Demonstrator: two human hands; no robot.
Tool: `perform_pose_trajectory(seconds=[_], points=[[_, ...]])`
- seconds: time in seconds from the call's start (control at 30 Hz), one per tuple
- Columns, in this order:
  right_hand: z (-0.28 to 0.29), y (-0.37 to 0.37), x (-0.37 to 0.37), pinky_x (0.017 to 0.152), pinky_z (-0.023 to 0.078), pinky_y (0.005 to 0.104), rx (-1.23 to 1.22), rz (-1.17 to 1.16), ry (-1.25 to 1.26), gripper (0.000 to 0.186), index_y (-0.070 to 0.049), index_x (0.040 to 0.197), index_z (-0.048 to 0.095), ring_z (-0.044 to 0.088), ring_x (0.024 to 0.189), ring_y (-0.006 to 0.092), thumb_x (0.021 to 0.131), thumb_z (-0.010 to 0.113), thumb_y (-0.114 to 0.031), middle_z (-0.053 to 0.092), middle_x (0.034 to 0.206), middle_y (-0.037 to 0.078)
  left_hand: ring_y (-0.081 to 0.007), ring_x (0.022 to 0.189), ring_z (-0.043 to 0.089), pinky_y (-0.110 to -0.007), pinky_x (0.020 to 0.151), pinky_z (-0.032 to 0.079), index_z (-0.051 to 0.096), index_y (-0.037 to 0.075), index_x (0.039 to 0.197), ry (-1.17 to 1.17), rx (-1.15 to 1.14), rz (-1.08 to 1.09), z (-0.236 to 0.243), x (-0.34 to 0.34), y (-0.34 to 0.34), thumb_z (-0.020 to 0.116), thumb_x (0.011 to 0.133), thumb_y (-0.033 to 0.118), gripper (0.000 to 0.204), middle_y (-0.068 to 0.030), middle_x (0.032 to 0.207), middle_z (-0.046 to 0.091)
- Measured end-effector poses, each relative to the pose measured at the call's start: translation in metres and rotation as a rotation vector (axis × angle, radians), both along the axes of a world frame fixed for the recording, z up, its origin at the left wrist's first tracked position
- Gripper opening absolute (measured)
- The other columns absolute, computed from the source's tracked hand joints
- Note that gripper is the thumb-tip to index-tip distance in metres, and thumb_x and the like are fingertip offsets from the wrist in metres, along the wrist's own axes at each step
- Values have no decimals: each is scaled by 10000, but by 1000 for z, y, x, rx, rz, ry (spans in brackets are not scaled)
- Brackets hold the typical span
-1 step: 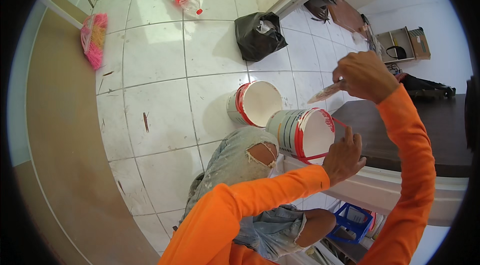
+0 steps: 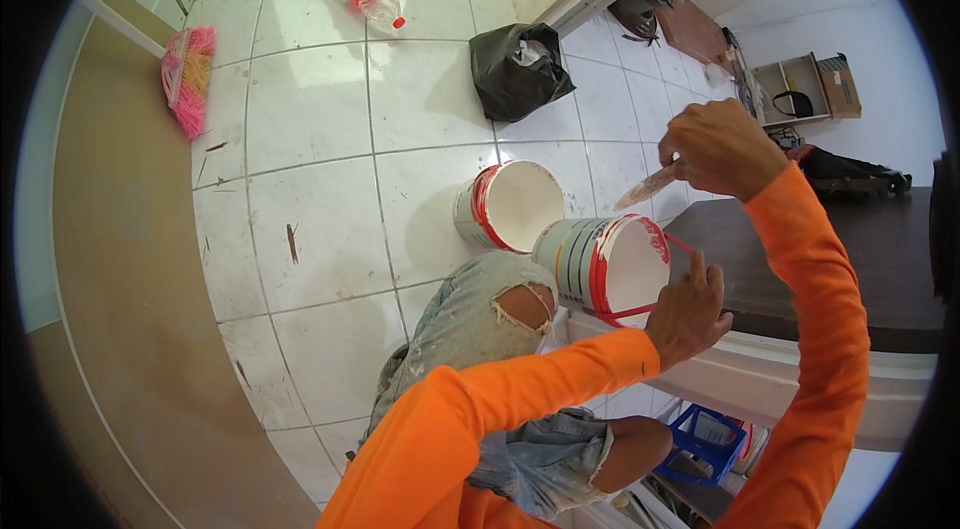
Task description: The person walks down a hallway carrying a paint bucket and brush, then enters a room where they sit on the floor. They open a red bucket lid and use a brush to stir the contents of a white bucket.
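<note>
Presently: white bucket (image 2: 570,259), held by its red handle (image 2: 630,312), with a flat tool (image 2: 645,189) poised near the rim.
Left hand (image 2: 688,317): narrow grip, on the handle. Right hand (image 2: 722,149): closed grip, on the tool; contact with the rim cannot be told. Bucket: on the tiled floor (image 2: 310,99), at its edge by the white sill (image 2: 760,366), just beside a second bucket (image 2: 467,214). Step, as judged: steadying and positioning; the next move calls for a firm handle and a controlled tool. Against the earlier frame: right hand slightly further left; both buckets unmoved.
</note>
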State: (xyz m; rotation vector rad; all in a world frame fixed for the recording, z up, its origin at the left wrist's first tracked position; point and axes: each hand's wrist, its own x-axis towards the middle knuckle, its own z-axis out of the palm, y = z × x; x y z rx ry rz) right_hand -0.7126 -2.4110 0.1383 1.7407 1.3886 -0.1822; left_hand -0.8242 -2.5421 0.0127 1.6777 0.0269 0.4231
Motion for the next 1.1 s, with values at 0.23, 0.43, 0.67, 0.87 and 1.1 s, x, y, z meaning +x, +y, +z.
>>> perform_pose_trajectory(seconds=[0.23, 0.43, 0.67, 0.87, 1.1], points=[[-30, 22, -12, 659, 550, 379, -145, -29, 111, 171, -204, 844, 818, 709, 777, 262, 698, 747, -152, 744, 795, 53, -371, 870, 682, -406, 616, 614, 475, -92, 1045, -1, 9, 18, -3, 2, -4, 792, 793, 282, 551, -242, 1075, 469], [-32, 20, -23, 629, 551, 378, -127, 46, 192, 162, -207, 814, 818, 705, 725, 270, 685, 742, -145, 739, 764, 60, -370, 793, 686, -413, 608, 610, 491, -89, 1014, -13, 20, 27, -5, 5, -2, 793, 781, 284, 534, -235, 1066, 471], [-22, 12, -37, 597, 541, 379, -94, 122, 173, 138, -186, 790, 812, 694, 662, 279, 673, 748, -152, 723, 716, 72, -380, 769, 687, -427, 596, 601, 487, -81, 998, -31, -12, 50, -8, 8, 0, 785, 781, 261, 504, -236, 1049, 474], [4, 2, -32, 662, 543, 370, -74, 66, 229, 119, -158, 829, 804, 701, 707, 275, 721, 754, -169, 733, 759, 75, -388, 784, 690, -433, 613, 603, 481, -84, 1020, 6, 7, 6, -9, 6, -4, 790, 787, 272, 526, -252, 1074, 475], [34, -19, 5, 730, 529, 389, 174, -78, 309, 178, -72, 903, 782, 705, 785, 277, 831, 707, -216, 744, 785, 95, -401, 838, 702, -433, 644, 610, 486, -118, 1124, 15, 63, -21, -7, 4, -6, 791, 797, 314, 622, -278, 1146, 478]])
